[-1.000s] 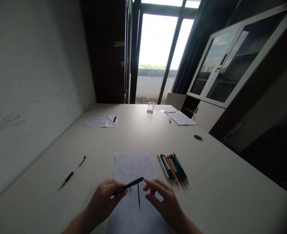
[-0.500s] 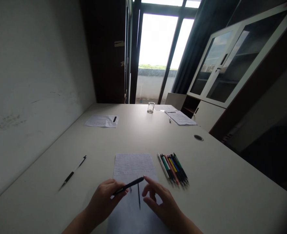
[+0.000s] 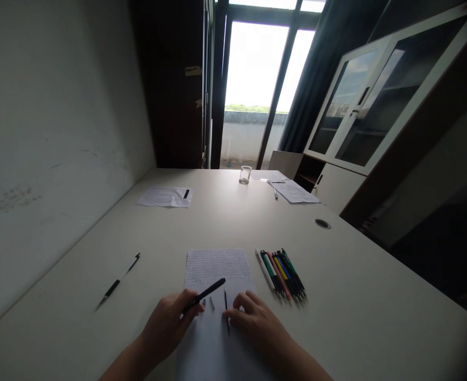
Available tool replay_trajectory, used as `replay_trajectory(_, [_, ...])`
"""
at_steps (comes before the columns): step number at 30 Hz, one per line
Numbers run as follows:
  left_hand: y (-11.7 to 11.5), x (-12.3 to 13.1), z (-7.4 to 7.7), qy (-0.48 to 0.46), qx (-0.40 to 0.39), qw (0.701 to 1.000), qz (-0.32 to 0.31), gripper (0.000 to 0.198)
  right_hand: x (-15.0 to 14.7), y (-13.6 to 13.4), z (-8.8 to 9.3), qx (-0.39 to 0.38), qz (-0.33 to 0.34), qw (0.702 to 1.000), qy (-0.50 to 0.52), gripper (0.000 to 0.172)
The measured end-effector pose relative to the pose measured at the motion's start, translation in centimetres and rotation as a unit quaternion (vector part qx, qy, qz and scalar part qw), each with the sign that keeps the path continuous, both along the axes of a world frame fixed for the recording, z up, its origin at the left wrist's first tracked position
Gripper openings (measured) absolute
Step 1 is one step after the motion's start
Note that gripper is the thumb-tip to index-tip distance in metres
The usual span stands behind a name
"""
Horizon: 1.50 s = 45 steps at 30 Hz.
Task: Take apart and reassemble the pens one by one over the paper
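My left hand (image 3: 173, 317) is closed round a black pen barrel (image 3: 212, 289), its far end pointing up and to the right. Below it, a written sheet of paper (image 3: 217, 264) lies on the desk. On that sheet rests a thin dark pen refill (image 3: 226, 300), nearly in line with my view. My right hand (image 3: 253, 320) has its thumb and fingertips pinched at the refill's middle. Two small parts lie beside my left fingertips: a slim metallic piece (image 3: 212, 303), perhaps a spring, and a tiny pale piece (image 3: 204, 302) partly hidden by the fingers.
A row of several pens (image 3: 283, 275) lies to the right of the sheet. One black-and-white pen (image 3: 118, 281) lies at the left. Farther back on the white desk (image 3: 217, 222) are a glass cup (image 3: 245, 175), papers (image 3: 295, 191) and another sheet (image 3: 164, 197).
My right hand has come down from the end of the pen barrel to the refill on the paper, its fingers closing. The barrel in my left hand has dipped slightly left.
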<state>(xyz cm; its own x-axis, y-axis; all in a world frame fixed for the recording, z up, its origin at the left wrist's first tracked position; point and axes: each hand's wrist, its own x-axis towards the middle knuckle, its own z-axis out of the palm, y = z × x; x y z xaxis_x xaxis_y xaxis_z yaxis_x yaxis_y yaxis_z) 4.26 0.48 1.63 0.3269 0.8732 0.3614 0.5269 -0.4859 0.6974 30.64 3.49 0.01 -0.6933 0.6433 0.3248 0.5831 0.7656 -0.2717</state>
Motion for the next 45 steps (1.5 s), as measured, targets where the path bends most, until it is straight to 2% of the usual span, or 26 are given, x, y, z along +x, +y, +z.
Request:
replay_trajectory(4, [0.1, -0.1, -0.4, 0.068, 0.001, 0.998, 0.012, 0.005, 0.2, 0.0, 0.4, 0.023, -0.002, 0.999, -0.036, 0.014])
replay_trajectory(12, [0.1, -0.1, -0.1, 0.098, 0.022, 0.995, 0.005, 0.006, 0.1, -0.5, 0.6, 0.026, 0.012, 0.997, -0.078, 0.011])
replay_trajectory(15, [0.0, -0.1, 0.0, 0.091, 0.015, 0.996, 0.009, 0.006, 0.3, -0.5, 0.8, -0.014, 0.022, 0.999, -0.023, 0.011])
replay_trajectory(20, [0.0, -0.2, -0.3, 0.088, 0.015, 0.996, 0.008, 0.007, 0.7, -0.4, 1.3, -0.079, 0.02, 0.983, 0.164, 0.017])
replay_trajectory(25, [0.1, -0.3, -0.6, 0.089, 0.02, 0.996, 0.001, 0.006, 1.1, -0.4, 1.9, -0.119, -0.028, 0.938, 0.325, 0.013])
replay_trajectory(31, [0.0, -0.2, -0.3, 0.081, 0.023, 0.996, -0.012, 0.004, 1.5, -0.2, 2.8, -0.269, -0.097, 0.804, 0.521, 0.015])
replay_trajectory(36, [0.0, -0.1, -0.3, 0.072, 0.024, 0.997, -0.011, 0.003, 1.6, 0.0, 3.4, -0.301, -0.137, 0.729, 0.599, 0.022])
replay_trajectory(38, [0.1, -0.1, -0.4, 0.07, 0.027, 0.997, -0.013, 0.003, 1.6, 0.1, 3.4, -0.309, -0.139, 0.718, 0.608, 0.023])
replay_trajectory(45, [0.0, -0.1, -0.4, 0.069, 0.024, 0.997, -0.023, 0.004, 1.5, 0.1, 3.3, -0.315, -0.126, 0.725, 0.599, 0.021])
